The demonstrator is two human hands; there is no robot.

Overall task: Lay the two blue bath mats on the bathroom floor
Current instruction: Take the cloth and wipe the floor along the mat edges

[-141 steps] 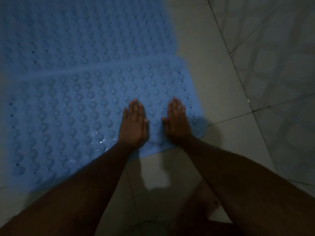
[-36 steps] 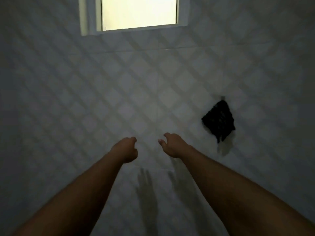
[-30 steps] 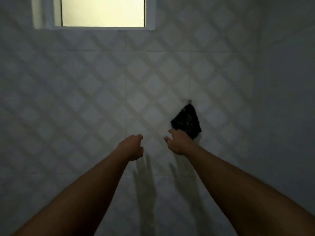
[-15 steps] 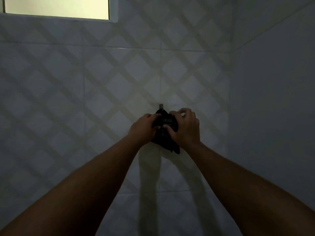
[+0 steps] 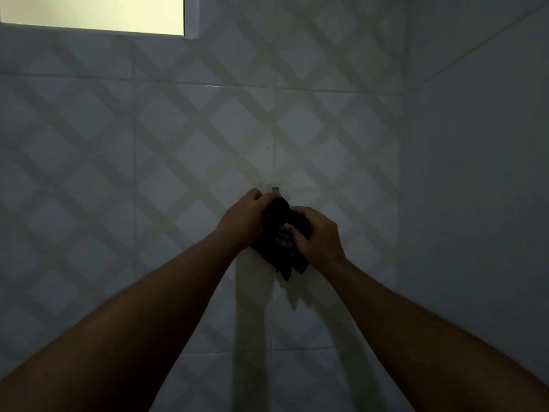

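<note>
Both arms reach forward to a tiled wall patterned with pale diagonal bands. The left hand and the right hand are each closed on a dark cloth that hangs from a small wall hook; only the top of the hook shows above the cloth. The left hand grips the cloth's upper left part just below the hook. The right hand's thumb presses on the front of the cloth while its other fingers wrap round the right edge. The lower tip of the cloth hangs free beneath both hands and casts a shadow on the tiles. A lit window sits high at the far left, and a plain side wall closes the corner on the right.

The two blue bath mats are not in view, nor is the floor, so their placement cannot be checked here. The two-handed hold suggests, as a judgement, that the cloth is either being taken off the hook or used to wipe the hands.
</note>
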